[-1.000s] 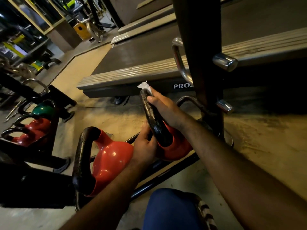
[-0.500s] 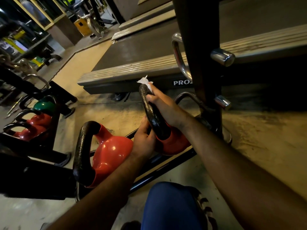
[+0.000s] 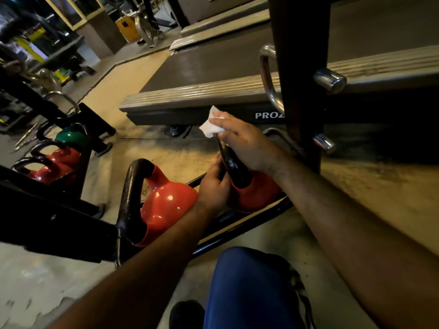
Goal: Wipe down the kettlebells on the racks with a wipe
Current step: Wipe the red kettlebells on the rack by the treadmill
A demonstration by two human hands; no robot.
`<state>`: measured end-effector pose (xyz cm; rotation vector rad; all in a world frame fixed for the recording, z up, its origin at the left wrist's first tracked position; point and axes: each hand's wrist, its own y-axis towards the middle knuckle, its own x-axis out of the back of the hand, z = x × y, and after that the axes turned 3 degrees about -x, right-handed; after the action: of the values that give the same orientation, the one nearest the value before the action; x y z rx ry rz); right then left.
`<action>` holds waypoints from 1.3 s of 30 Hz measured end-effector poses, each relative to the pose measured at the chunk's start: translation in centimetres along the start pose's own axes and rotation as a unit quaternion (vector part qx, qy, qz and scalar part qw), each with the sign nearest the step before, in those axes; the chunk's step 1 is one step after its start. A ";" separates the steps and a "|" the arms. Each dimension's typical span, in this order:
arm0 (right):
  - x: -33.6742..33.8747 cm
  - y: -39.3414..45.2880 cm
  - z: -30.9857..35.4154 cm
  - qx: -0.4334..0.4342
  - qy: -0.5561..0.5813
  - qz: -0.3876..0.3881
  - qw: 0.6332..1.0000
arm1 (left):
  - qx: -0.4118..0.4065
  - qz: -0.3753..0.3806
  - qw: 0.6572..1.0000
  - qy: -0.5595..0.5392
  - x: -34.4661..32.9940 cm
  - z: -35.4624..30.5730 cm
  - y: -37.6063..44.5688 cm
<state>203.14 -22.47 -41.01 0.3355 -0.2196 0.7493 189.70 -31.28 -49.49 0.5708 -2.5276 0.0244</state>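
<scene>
A red kettlebell (image 3: 257, 198) sits on the low black rack (image 3: 240, 231) at floor level, its black handle (image 3: 234, 167) held from both sides. The right hand (image 3: 247, 143) curls over the top of the handle, its fingers (image 3: 221, 121) pressing a white wipe (image 3: 211, 125) against it; the left hand (image 3: 213, 186) grips the handle lower down, fingers wrapped around the near side. A second red kettlebell (image 3: 166, 205), with its own black handle, stands just beside the first on the same rack, to the left. On a separate rack (image 3: 47, 210) further left rest three more kettlebells: two red (image 3: 59, 162) and one green (image 3: 70, 137). That makes five kettlebells in view, four red and one green. A dark upright post (image 3: 299, 79) with chrome pegs (image 3: 329, 79) rises directly behind the right hand and hides part of the floor and rack end. Beyond it lies a treadmill deck (image 3: 213, 91) marked with the partial lettering "PROZ". A blue-clad knee (image 3: 247, 288) fills the bottom of the picture, in front of the rack.
</scene>
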 end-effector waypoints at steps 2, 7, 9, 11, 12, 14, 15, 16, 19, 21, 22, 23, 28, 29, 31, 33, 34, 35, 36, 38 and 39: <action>-0.3 -1.0 0.3 0.025 -0.052 0.003 0.998 | -0.006 0.002 1.000 0.010 0.0 0.1 -0.1; 0.6 -2.6 0.0 0.038 -0.089 0.013 0.995 | -0.018 0.012 1.000 0.013 0.0 -0.1 0.0; 0.5 -2.8 0.7 0.023 -0.107 0.005 0.994 | -0.017 0.020 1.000 0.016 0.2 -0.1 0.1; -0.4 -4.2 0.9 0.061 -0.140 0.010 0.988 | -0.026 0.030 0.999 0.020 0.3 -0.4 -0.3; -0.5 -5.0 0.7 0.075 -0.148 0.016 0.986 | -0.032 0.035 0.999 0.012 0.3 -0.6 -0.4; 0.1 -5.6 0.6 0.071 -0.139 0.009 0.988 | -0.041 0.023 0.999 0.010 0.2 -1.0 -0.6; 0.4 -5.7 0.7 0.058 -0.132 -0.002 0.990 | -0.048 0.020 0.998 0.021 0.1 -1.1 -0.5; 0.5 -5.8 0.9 0.049 -0.133 -0.013 0.990 | -0.050 0.021 0.998 0.023 0.1 -0.8 -0.3; -0.7 -7.5 0.7 0.094 -0.168 -0.010 0.981 | 0.000 0.031 0.999 0.016 0.3 -0.7 -0.6; -0.7 -8.4 0.0 0.121 -0.192 0.000 0.974 | 0.000 0.026 0.999 0.034 0.2 -0.8 -0.7; -0.6 -8.3 -0.1 0.117 -0.197 -0.006 0.973 | -0.012 0.025 0.999 0.040 0.2 -0.8 -0.6; -0.5 -8.2 -0.1 0.106 -0.195 -0.019 0.975 | -0.019 0.030 0.999 0.042 0.2 -1.0 -0.4; -2.2 -10.1 -0.7 0.115 -0.212 -0.033 0.970 | -0.013 0.027 0.999 0.044 0.1 -0.8 -0.6; -2.0 -10.3 -1.0 0.120 -0.227 -0.036 0.966 | -0.022 0.024 0.999 0.039 0.0 -0.9 -0.7; -1.7 -9.7 -0.8 0.089 -0.222 -0.066 0.969 | -0.047 0.024 0.998 0.016 0.1 -1.5 -0.5; -2.6 -9.7 -0.4 0.033 -0.183 -0.074 0.980 | -0.048 0.035 0.998 0.006 0.3 -1.6 -0.3; -3.2 -10.3 -0.4 0.022 -0.168 -0.063 0.984 | -0.045 0.038 0.998 0.013 0.3 -1.5 -0.4; -3.6 -11.1 -0.5 0.016 -0.164 -0.049 0.985 | -0.041 0.037 0.998 0.026 0.2 -1.3 -0.5; -3.7 -11.9 -0.7 0.012 -0.163 -0.036 0.986 | -0.038 0.035 0.998 0.035 0.1 -1.2 -0.5; -3.3 -12.6 -1.0 -0.021 -0.164 -0.023 0.986 | -0.031 0.033 0.998 0.036 0.0 -0.9 -0.3; -3.2 -12.6 -1.0 -0.049 -0.157 -0.029 0.986 | -0.028 0.033 0.998 0.038 0.1 -0.9 -0.2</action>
<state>209.70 -32.68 -45.66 0.3642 -0.5408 0.6235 190.17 -31.34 -48.67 0.4558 -2.4646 -0.0016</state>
